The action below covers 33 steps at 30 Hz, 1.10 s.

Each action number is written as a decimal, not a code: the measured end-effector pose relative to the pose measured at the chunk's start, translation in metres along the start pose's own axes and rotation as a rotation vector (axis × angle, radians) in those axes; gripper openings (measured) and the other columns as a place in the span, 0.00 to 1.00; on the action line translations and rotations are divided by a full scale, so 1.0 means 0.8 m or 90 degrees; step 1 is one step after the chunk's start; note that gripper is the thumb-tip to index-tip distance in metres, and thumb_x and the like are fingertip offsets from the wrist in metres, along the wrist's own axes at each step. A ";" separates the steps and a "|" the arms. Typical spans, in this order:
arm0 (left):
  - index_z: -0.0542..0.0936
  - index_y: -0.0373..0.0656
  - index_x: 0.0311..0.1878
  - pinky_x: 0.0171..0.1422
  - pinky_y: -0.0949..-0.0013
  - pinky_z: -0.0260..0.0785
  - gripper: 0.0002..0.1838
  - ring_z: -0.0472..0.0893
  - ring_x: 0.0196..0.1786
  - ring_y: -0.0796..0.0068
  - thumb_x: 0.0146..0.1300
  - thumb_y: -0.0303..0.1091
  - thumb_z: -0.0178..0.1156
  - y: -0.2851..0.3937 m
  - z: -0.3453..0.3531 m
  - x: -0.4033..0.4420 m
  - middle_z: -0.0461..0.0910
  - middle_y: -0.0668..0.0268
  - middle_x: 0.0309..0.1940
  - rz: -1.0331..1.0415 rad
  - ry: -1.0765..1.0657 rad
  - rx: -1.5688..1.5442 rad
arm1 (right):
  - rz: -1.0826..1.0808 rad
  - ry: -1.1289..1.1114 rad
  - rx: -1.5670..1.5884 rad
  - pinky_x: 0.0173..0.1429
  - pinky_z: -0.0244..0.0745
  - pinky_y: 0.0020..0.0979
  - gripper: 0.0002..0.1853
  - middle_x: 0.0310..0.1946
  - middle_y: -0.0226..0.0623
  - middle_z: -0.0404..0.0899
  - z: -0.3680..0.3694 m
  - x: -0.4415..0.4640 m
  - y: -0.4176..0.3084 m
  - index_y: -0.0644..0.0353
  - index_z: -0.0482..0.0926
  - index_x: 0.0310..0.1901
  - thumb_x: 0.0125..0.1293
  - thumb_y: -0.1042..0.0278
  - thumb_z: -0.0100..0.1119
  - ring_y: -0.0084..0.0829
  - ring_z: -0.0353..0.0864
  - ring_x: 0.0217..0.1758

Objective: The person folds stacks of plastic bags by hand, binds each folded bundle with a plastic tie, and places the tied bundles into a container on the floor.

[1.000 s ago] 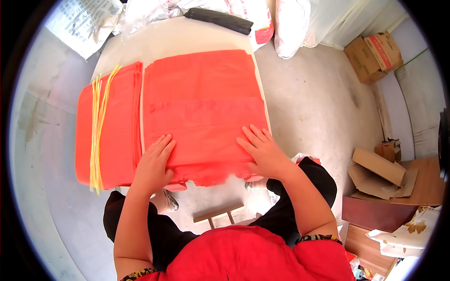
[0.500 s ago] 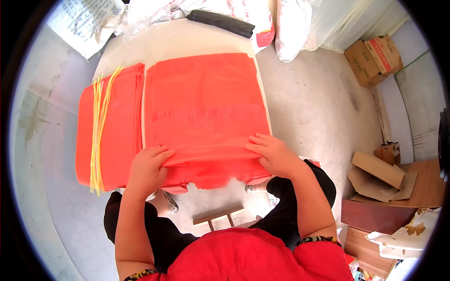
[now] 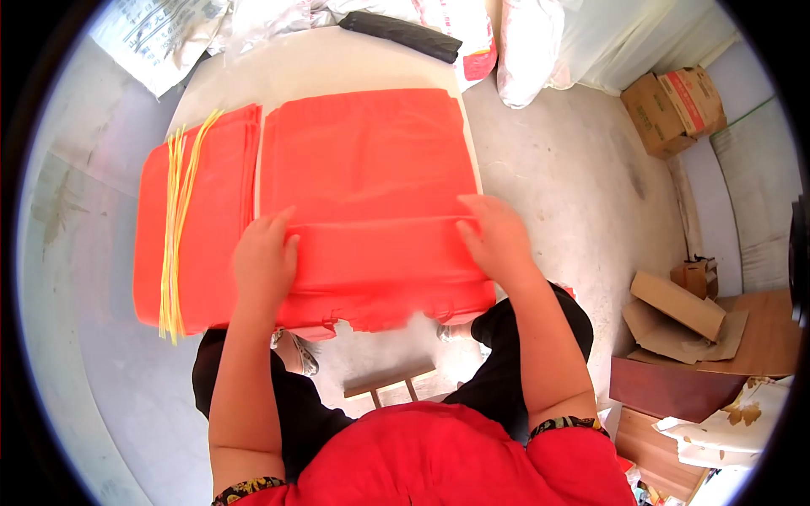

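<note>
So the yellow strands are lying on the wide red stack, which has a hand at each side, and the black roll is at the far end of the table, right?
Not quite: the head view shows the yellow strands on the narrower red stack to the left, not on the wide one. The rest stands.

And between the left hand [image 3: 266, 257] and the right hand [image 3: 499, 240], open room is offered above the red sheets [image 3: 371, 156]! Beyond them, a bare band of table [image 3: 291, 63] is left, bounded at the far side by the black roll [image 3: 401, 37] and white bags [image 3: 278, 25]. To the right, passage is given over open floor [image 3: 574, 169]; farther out, it is blocked by the cardboard box [image 3: 671, 110].
</note>
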<state>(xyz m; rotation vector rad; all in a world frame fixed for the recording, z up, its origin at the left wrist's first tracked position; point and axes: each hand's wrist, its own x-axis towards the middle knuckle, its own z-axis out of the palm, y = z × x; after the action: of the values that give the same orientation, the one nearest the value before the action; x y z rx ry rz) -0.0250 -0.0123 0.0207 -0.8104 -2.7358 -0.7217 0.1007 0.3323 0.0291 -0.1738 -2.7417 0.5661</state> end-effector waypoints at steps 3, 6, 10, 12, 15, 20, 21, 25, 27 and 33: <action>0.80 0.45 0.67 0.74 0.49 0.69 0.30 0.75 0.71 0.48 0.60 0.34 0.71 0.024 0.013 -0.001 0.79 0.55 0.66 0.127 -0.063 0.016 | -0.233 -0.152 0.068 0.78 0.66 0.49 0.27 0.68 0.44 0.78 0.014 -0.010 -0.014 0.57 0.80 0.65 0.63 0.68 0.71 0.48 0.72 0.75; 0.77 0.46 0.71 0.80 0.46 0.64 0.36 0.70 0.78 0.49 0.57 0.31 0.72 0.052 0.018 -0.015 0.74 0.56 0.74 0.241 -0.188 -0.008 | -0.308 -0.236 0.045 0.82 0.60 0.52 0.31 0.73 0.44 0.73 0.021 -0.018 -0.041 0.55 0.78 0.67 0.59 0.71 0.71 0.49 0.68 0.78; 0.75 0.43 0.73 0.80 0.47 0.64 0.36 0.69 0.79 0.51 0.57 0.29 0.67 0.059 0.026 -0.022 0.73 0.55 0.75 0.253 -0.241 0.047 | -0.331 -0.220 -0.065 0.81 0.61 0.48 0.31 0.74 0.47 0.71 0.041 -0.021 -0.034 0.56 0.74 0.71 0.64 0.72 0.64 0.48 0.67 0.78; 0.75 0.42 0.73 0.80 0.49 0.65 0.34 0.70 0.78 0.52 0.60 0.27 0.64 0.051 0.034 -0.024 0.73 0.55 0.75 0.261 -0.226 0.080 | -0.332 -0.194 -0.089 0.80 0.62 0.48 0.31 0.74 0.47 0.72 0.047 -0.022 -0.029 0.55 0.74 0.71 0.64 0.75 0.62 0.49 0.68 0.78; 0.76 0.41 0.71 0.77 0.53 0.68 0.31 0.72 0.77 0.54 0.62 0.24 0.58 0.037 0.044 -0.029 0.74 0.55 0.74 0.250 -0.182 0.119 | -0.299 -0.137 -0.094 0.79 0.64 0.48 0.29 0.73 0.47 0.72 0.057 -0.026 -0.024 0.54 0.75 0.70 0.66 0.76 0.58 0.48 0.69 0.77; 0.80 0.39 0.65 0.67 0.55 0.76 0.26 0.81 0.68 0.55 0.61 0.22 0.58 0.025 0.038 -0.031 0.83 0.57 0.66 0.190 -0.133 0.146 | -0.136 -0.212 -0.019 0.79 0.64 0.51 0.28 0.73 0.48 0.72 0.048 -0.026 -0.014 0.53 0.76 0.70 0.67 0.76 0.57 0.50 0.70 0.76; 0.81 0.39 0.64 0.65 0.56 0.77 0.25 0.83 0.65 0.54 0.61 0.23 0.59 0.028 0.033 -0.030 0.84 0.57 0.63 0.151 -0.163 0.125 | -0.072 -0.250 0.041 0.79 0.63 0.52 0.28 0.73 0.48 0.72 0.044 -0.023 -0.010 0.53 0.76 0.70 0.67 0.76 0.57 0.51 0.70 0.76; 0.82 0.36 0.61 0.60 0.59 0.79 0.21 0.87 0.55 0.54 0.63 0.23 0.63 0.058 -0.013 -0.015 0.88 0.57 0.54 -0.017 -0.266 -0.030 | -0.131 0.086 -0.103 0.79 0.63 0.50 0.31 0.75 0.49 0.68 0.001 -0.001 -0.011 0.52 0.72 0.73 0.67 0.73 0.61 0.50 0.71 0.76; 0.81 0.35 0.61 0.59 0.60 0.79 0.20 0.88 0.53 0.59 0.66 0.23 0.64 0.059 -0.015 -0.017 0.89 0.58 0.53 -0.161 -0.320 -0.280 | -0.066 0.310 -0.009 0.82 0.58 0.52 0.33 0.76 0.54 0.64 -0.020 0.009 -0.037 0.51 0.65 0.79 0.74 0.64 0.60 0.52 0.69 0.77; 0.66 0.33 0.76 0.73 0.59 0.73 0.30 0.80 0.67 0.65 0.72 0.21 0.61 0.059 0.015 -0.039 0.79 0.58 0.65 -0.520 -0.434 -0.924 | 0.399 -0.041 0.878 0.80 0.64 0.48 0.44 0.83 0.47 0.53 0.041 -0.005 -0.009 0.54 0.45 0.85 0.77 0.63 0.61 0.43 0.67 0.78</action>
<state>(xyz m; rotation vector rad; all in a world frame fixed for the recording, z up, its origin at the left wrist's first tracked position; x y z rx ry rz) 0.0262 0.0138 0.0195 0.1113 -2.5661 -3.2294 0.0926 0.3133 0.0023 -0.6233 -1.6883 2.3895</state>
